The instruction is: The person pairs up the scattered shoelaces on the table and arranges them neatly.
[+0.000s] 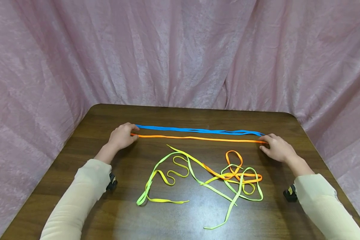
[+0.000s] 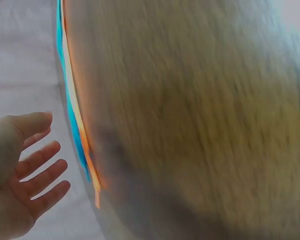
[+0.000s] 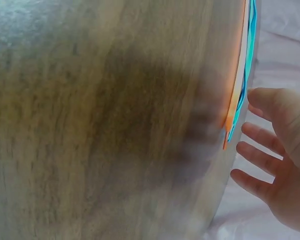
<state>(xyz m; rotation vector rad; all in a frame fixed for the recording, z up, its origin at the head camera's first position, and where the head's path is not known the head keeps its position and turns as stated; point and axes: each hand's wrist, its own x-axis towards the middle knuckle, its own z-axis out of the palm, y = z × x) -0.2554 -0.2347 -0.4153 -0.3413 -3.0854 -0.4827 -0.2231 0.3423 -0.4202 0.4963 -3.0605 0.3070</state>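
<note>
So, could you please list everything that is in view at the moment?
Blue laces: several, exact count unclear, blue, across the table's far part
Straight orange lace: one, orange, just nearer than the blue
Loose green laces: count unclear, light green, mid-table
Loose yellow laces: count unclear, yellow, among the green
Loose orange lacing: count unclear, orange, right side of the tangle
Table: one, brown, under the laces
Curtain: panels uncountable, pink, behind the table
Wrist devices: two, black, at the cuffs
Sleeves: two, pale
Left hand: one, bare, at left lace ends
Right hand: one, bare, at right lace ends
</note>
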